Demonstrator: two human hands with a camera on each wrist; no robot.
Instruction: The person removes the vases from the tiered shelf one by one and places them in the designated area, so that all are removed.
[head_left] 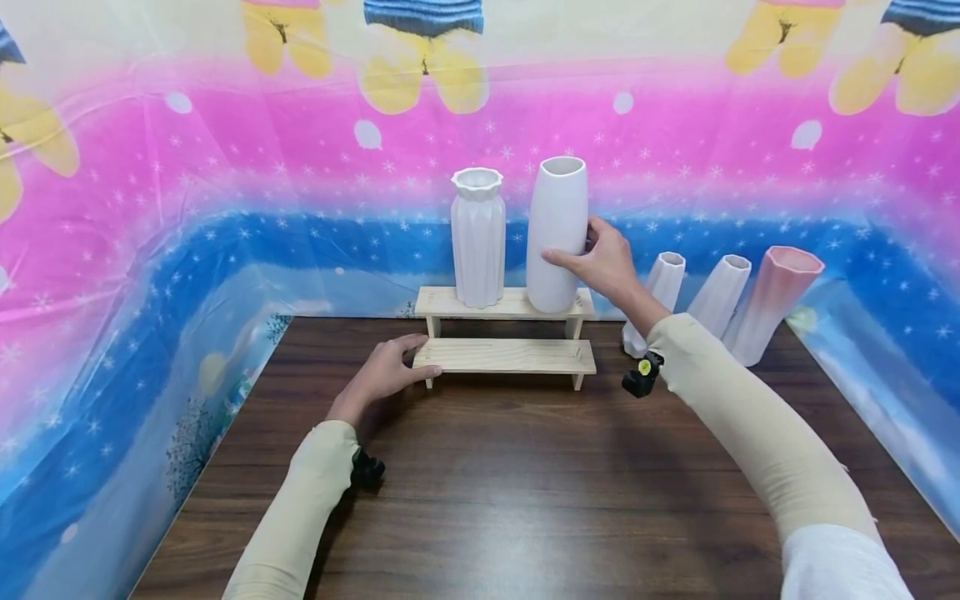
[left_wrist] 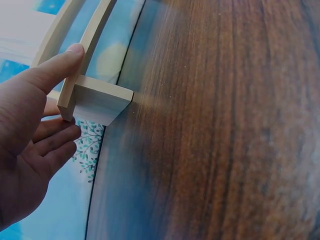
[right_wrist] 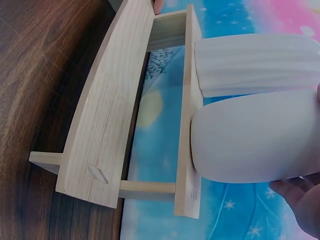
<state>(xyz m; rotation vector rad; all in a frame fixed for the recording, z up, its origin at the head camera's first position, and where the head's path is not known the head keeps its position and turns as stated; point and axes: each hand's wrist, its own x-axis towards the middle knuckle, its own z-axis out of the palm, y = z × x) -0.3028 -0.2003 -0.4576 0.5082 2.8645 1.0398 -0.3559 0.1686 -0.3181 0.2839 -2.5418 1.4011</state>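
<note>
My right hand holds a tall, smooth white vase from its right side, thumb across the front. The vase stands nearly upright at the right part of the upper step of a two-step wooden stand; in the right wrist view the base of the smooth vase meets that step's edge. To its left, a ribbed white vase with a scalloped rim stands on the same step. My left hand pinches the lower step's left end, thumb on top of the board and fingers below.
Right of the stand, two slim white vases and a pink-and-white vase stand at the back of the dark wooden table, partly behind my right forearm. A patterned cloth hangs behind the table and along its sides.
</note>
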